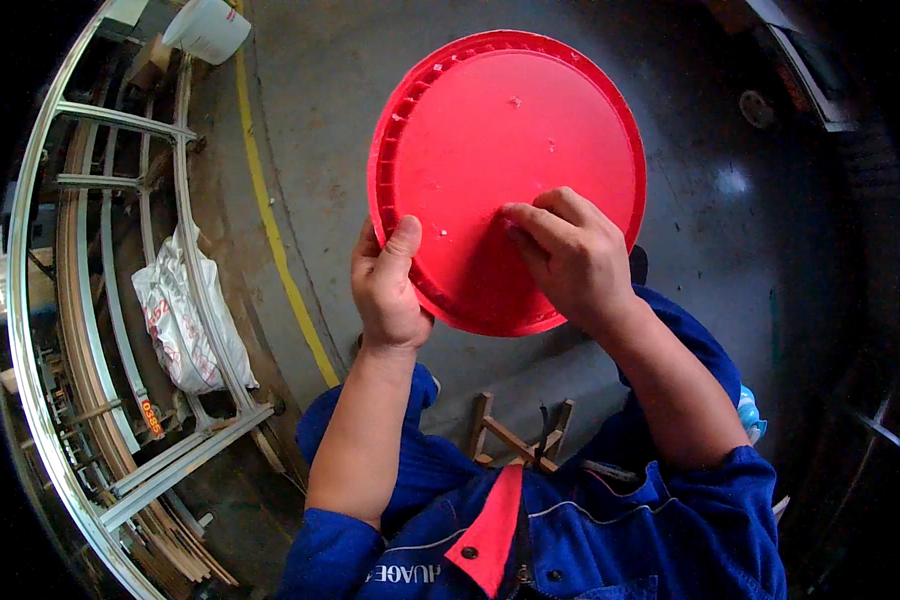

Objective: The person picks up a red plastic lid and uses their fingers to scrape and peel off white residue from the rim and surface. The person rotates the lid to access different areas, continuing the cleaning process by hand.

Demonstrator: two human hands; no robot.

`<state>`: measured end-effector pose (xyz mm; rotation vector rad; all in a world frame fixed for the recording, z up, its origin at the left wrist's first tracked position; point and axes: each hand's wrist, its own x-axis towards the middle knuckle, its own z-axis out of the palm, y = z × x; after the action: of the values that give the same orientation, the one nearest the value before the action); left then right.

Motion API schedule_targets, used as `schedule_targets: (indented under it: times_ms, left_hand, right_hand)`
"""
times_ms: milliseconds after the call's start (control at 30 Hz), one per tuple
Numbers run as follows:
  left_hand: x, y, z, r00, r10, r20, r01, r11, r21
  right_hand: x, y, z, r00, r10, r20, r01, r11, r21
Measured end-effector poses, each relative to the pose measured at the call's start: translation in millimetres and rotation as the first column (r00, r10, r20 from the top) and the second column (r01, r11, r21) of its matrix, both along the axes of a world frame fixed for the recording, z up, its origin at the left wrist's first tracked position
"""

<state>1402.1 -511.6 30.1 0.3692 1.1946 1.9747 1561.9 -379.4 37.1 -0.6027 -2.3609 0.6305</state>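
Note:
A round red plastic lid with a ribbed raised rim is held up in front of me, its face turned toward me. My left hand grips its lower left edge, thumb on top of the rim. Over the lower right part of the lid, my right hand has its fingertips pinched together against the red surface. Whatever lies between those fingertips is too small or hidden to make out. Several small pale specks are scattered over the face of the lid.
On the left stands a metal frame rack with long strips. A white sack rests at it, and a white bucket is at the far end. A yellow line runs along the grey floor. Below me is a wooden frame.

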Motion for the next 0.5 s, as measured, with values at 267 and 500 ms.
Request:
schedule_targets:
  times_ms: [267, 500]
  left_hand:
    - [-0.2, -2.3, -1.1, 1.000, -0.001, 0.023, 0.000, 1.000, 0.019]
    - [-2.9, 0.1, 6.0, 0.997, 0.036, 0.067, -0.038, 0.999, 0.026]
  right_hand:
    - [-4.9, 4.8, -3.8, 0.997, 0.080, 0.011, -0.080, 0.997, -0.008]
    - [-2.6, 7.6, 0.7, 0.998, 0.058, 0.021, -0.053, 0.977, -0.205]
